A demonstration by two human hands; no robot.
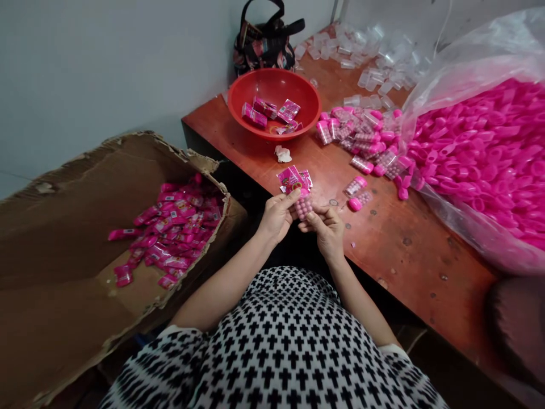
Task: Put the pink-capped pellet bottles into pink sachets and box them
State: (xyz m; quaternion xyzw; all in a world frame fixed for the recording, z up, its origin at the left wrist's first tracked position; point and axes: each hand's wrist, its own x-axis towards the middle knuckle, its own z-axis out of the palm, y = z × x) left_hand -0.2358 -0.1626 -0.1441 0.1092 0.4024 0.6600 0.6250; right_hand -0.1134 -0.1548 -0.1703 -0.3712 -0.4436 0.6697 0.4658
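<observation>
Between both hands, over the table's near edge, is a small clear candy bottle (304, 208) filled with pink balls. My left hand (279, 216) pinches its upper end with thumb and fingers. The fingers of my right hand (326, 228) are closed on its lower end. Just beyond the left fingertips lie printed pink sleeves (293, 178); whether the left fingers also touch one I cannot tell. Two more filled bottles (355, 186) with pink caps lie on the table to the right of my hands.
A red bowl (238, 116) with pink wrappers stands behind a crumpled white scrap (282, 154). Filled bottles (361, 136) are heaped beside a plastic bag of pink caps (489, 165). Clear empty bottles (378, 51) and a handbag (266, 48) are farther back. A cardboard box (55, 238) of wrapped bottles (174, 227) stands left.
</observation>
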